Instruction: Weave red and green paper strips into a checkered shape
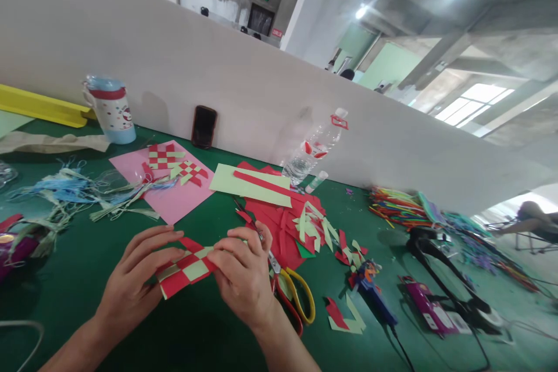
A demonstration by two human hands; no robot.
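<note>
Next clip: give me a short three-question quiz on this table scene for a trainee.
1. True or false: the left hand and right hand both grip the weave.
2. The scissors have handles that are: A yellow and red; B blue; C black.
3. What stands against the wall between the mug and the bottle?
Key: 1 true; 2 A; 3 the phone.
</note>
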